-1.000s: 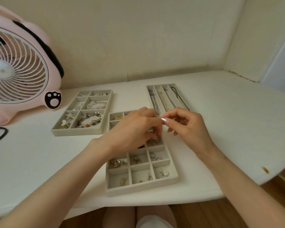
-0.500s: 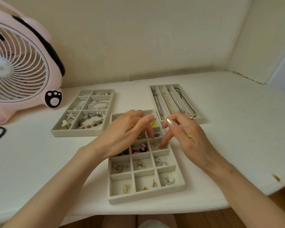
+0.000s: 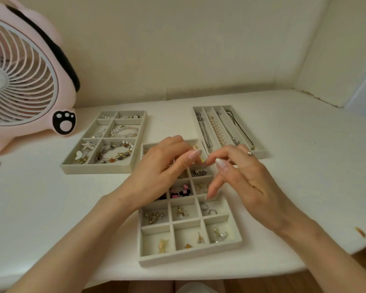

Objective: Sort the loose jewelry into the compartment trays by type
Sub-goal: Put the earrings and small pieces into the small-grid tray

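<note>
My fingertips have parted: my right hand (image 3: pixel 247 178), fingers loose, now touches a divider of the earring tray (image 3: pixel 190 255). My left hand (image 3: pixel 156 172) hovers curled above it, and I cannot tell whether it holds anything.

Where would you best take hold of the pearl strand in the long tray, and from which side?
Probably pinch the pearl strand near its far end, coming straight down from above, fingertips set along the slot: it lies stretched lengthwise between close dividers of the necklace tray, leaving no room sideways.

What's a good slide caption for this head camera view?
Left hand and right hand over the earring tray; bracelet tray and necklace tray behind.
</note>
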The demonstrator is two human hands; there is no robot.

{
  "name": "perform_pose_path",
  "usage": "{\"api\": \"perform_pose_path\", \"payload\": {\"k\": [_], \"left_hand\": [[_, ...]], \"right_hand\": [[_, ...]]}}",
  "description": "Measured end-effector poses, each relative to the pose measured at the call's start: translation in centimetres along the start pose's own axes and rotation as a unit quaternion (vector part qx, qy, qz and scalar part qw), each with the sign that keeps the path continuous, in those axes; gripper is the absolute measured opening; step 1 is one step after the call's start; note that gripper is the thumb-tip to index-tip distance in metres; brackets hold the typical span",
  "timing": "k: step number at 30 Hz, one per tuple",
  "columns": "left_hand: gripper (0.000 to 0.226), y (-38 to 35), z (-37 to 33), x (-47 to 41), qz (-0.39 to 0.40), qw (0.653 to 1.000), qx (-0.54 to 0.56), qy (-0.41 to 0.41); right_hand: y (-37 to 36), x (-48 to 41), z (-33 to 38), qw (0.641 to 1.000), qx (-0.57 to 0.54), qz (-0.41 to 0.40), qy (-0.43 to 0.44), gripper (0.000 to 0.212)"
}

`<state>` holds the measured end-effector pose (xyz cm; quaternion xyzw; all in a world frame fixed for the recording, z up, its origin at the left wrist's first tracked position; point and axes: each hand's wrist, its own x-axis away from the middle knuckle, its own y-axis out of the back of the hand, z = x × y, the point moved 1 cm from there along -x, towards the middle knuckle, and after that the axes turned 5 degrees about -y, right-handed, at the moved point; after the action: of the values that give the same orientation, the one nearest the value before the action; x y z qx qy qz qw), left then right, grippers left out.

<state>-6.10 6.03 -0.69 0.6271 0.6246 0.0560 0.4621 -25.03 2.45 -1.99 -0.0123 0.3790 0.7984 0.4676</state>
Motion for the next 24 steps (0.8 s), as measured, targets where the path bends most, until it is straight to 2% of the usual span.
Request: {"api": "perform_pose_path", "payload": {"k": [3,7,10,14,18,24], "left_hand": [[0.021,0.2,0.0,0.0,-0.019,0.999,-0.007,-0.025],[0.023,0.6,-0.2,0.1,-0.036,0.999,0.009,-0.022],[0.014,0.7,-0.2,0.2,-0.038,0.999,0.005,-0.012],[0.018,0.5,-0.2,0.3,-0.034,0.999,-0.002,-0.011],[0.021,0.5,-0.1,0.2,-0.034,0.999,-0.005,-0.014],[0.02,0.6,0.1,0.1,-0.039,0.999,-0.01,-0.012]], "right_hand": [[0.0,1.2,0.3,1.0,0.014,0.02,-0.004,0.053],[-0.5,1.9,0.3,0.999,0.051,0.018,-0.007,0.052],[0.0,1.8,0.4,0.999,0.035,0.0,-0.002,0.055],[0.9,2.0,0.6,1.0,0.028,-0.001,0.0,0.056],[0.4,2.4,0.6,0.993,0.108,0.006,0.037,0.067],[0.5,1.7,0.5,0.979,0.189,-0.006,0.078,0.067]]}}
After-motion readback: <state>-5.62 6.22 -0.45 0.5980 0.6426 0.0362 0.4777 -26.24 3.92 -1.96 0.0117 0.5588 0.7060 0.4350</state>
